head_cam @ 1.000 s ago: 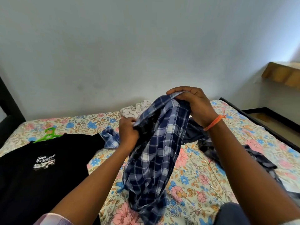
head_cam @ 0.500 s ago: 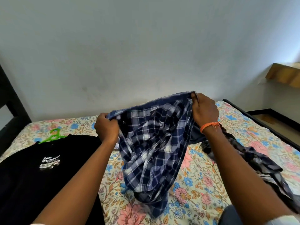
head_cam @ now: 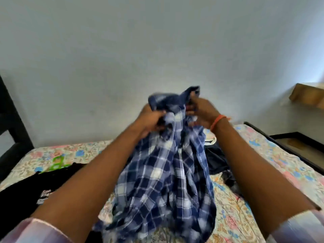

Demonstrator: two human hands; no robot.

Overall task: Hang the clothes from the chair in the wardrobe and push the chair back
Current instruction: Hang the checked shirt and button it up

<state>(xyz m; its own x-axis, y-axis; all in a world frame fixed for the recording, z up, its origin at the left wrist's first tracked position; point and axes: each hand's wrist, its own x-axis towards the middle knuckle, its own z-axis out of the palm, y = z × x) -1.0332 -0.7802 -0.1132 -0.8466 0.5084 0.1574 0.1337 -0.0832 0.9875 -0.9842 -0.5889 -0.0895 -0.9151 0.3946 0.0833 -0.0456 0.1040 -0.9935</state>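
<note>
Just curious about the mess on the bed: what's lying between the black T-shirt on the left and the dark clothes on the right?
In the head view, the blue plaid shirt hangs there, gripped by left hand and right hand.

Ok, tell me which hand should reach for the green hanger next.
Left, probably. The green plastic hanger lies on the floral bedsheet on the left, beside the left forearm. The right hand could keep its grip on the blue checked shirt that both hold, freeing the left hand.
</note>
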